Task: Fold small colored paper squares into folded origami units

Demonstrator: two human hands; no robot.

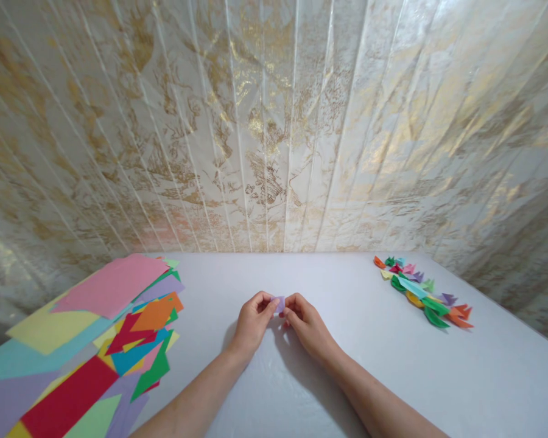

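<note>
A small lilac piece of paper (279, 303) is pinched between both my hands above the middle of the white table (338, 377). My left hand (252, 323) grips its left edge with thumb and forefinger. On the other edge, the fingers of my right hand (307, 325) are closed the same way. Both forearms reach in from the bottom of the view.
A heap of coloured paper sheets and cut scraps (86, 340) covers the table's left side. Several small folded paper pieces (422, 291) in mixed colours lie in a row at the far right. A crinkled gold-and-white backdrop (274, 121) rises behind the table.
</note>
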